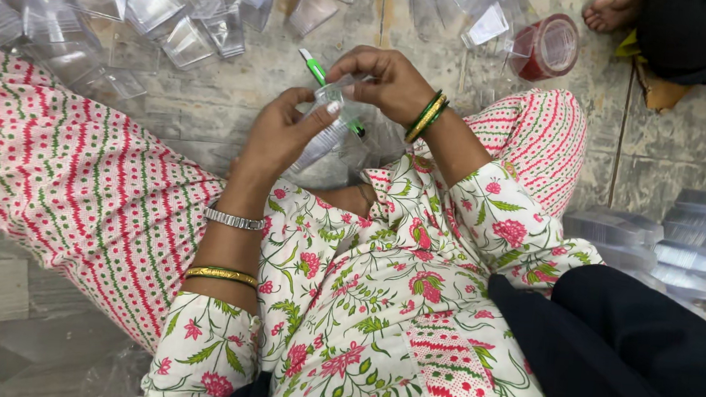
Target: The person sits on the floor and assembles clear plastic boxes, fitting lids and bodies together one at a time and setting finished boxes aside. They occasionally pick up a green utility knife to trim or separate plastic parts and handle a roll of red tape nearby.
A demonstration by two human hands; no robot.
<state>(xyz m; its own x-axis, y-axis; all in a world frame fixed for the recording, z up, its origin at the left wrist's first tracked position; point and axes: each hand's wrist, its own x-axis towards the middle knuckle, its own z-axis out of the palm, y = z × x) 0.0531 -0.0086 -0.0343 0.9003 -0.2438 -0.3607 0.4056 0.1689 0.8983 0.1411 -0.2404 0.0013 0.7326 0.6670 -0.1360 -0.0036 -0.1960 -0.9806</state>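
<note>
Both hands pinch a small clear plastic pouch [333, 104] above the lap: left hand [278, 134] grips its lower part, right hand [387, 79] its top. Green pen [317, 70] just behind the pouch. Loose clear pouches [158, 7] beyond it, red tape roll [547, 46] to its right (stacked pouches [684, 258] further right).

Clear plastic pouches [132, 13] lie heaped across the upper left of the frame — small, square, glossy. At the right edge, flat stacks of clear packets [676, 249] sit in rows. One small clear pouch [330, 121] sits at centre — between both hands.
</note>
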